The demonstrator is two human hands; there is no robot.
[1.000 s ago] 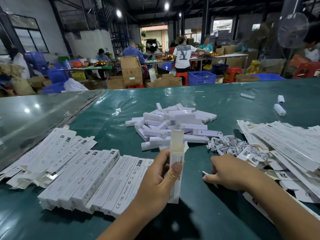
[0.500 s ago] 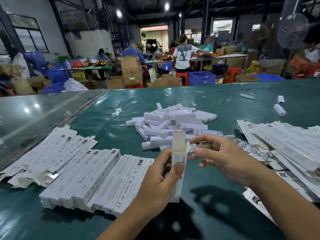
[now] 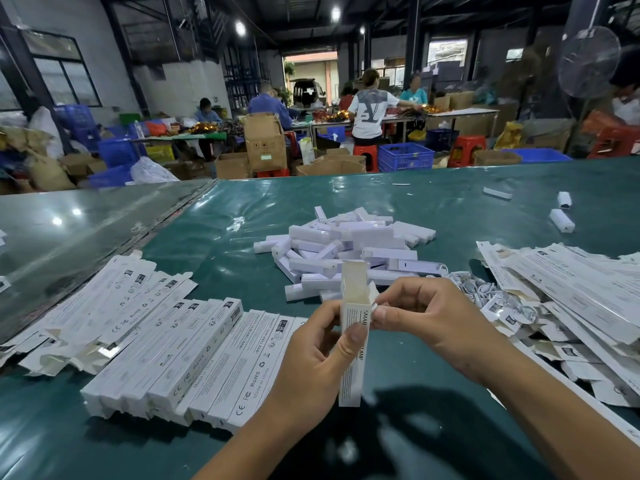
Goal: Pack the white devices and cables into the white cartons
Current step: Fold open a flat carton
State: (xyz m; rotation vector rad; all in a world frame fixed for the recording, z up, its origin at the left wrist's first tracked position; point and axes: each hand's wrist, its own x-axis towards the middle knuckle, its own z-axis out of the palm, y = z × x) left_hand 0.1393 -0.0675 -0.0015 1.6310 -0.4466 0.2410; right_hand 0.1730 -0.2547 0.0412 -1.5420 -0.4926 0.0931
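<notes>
Right hand (image 3: 429, 317) moved from the table up to the carton (image 3: 354, 341) mouth, pinching a small white piece, likely a cable, at the open flap. Left hand (image 3: 311, 355) grips that upright carton. Row of filled-looking cartons (image 3: 166, 355) lies left; contents unseen. Flat cartons (image 3: 571, 289) stacked right. Devices pile (image 3: 346, 251) and cables (image 3: 485, 292) remain, so plenty left.
</notes>
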